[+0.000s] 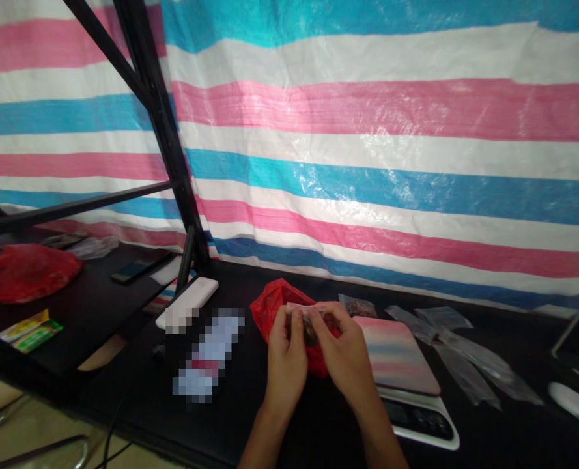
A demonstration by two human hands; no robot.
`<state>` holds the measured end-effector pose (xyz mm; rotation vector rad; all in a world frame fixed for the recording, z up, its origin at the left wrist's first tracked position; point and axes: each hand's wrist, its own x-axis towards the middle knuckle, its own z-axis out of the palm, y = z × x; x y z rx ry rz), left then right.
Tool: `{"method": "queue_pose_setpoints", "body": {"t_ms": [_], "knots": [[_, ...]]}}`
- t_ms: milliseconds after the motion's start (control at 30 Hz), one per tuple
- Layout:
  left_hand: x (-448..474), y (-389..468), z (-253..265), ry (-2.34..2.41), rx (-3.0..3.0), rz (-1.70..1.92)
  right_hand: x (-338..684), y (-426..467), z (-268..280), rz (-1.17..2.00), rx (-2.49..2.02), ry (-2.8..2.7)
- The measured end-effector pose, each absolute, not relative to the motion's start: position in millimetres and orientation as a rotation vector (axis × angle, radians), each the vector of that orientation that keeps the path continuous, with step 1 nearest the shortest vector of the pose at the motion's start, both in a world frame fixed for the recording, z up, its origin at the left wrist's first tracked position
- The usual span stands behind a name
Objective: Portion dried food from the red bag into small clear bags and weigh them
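Observation:
Both my hands pinch the top edge of a small clear plastic bag, with something dark inside that I cannot make out. My left hand grips its left side and my right hand its right side, thumbs close together. Behind and below the hands lies a red plastic bag, partly hidden by them. Just right of my right hand stands a kitchen scale with a shiny metal plate and a dark button panel. Another small filled clear bag lies behind the scale.
Several flat clear bags lie right of the scale. A white power bank and a blurred-out item lie to the left. A black metal post rises at the table's back left. Striped sheeting hangs behind the black table.

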<state>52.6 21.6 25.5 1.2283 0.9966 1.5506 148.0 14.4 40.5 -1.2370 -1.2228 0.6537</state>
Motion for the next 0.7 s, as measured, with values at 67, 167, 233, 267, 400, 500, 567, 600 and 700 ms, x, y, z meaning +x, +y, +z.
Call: {"method": "queue_pose_setpoints", "body": {"t_ms": [67, 167, 233, 267, 400, 500, 567, 600, 700], "knots": [[53, 21, 26, 0.971, 1.245, 1.537, 147, 16, 39, 0.689, -1.213, -1.186], [53, 21, 26, 0.951, 1.263, 1.539, 147, 19, 36, 0.76, -1.167, -1.143], [53, 22, 26, 0.955, 1.263, 1.553, 147, 20, 34, 0.808, -1.144, -1.137], [53, 23, 25, 0.958, 1.262, 1.556, 146, 21, 33, 0.824, -1.137, -1.138], [51, 24, 24, 0.968, 1.269, 1.558, 145, 22, 32, 0.8, -1.133, -1.158], [51, 24, 25, 0.98, 1.266, 1.549, 145, 22, 31, 0.787, -1.143, -1.173], [51, 23, 25, 0.992, 1.249, 1.542, 146, 22, 29, 0.785, -1.154, -1.177], [51, 23, 25, 1.0, 1.24, 1.541, 147, 22, 29, 0.782, -1.159, -1.18], [51, 23, 24, 1.021, 1.224, 1.548, 147, 22, 29, 0.776, -1.161, -1.19]]}}
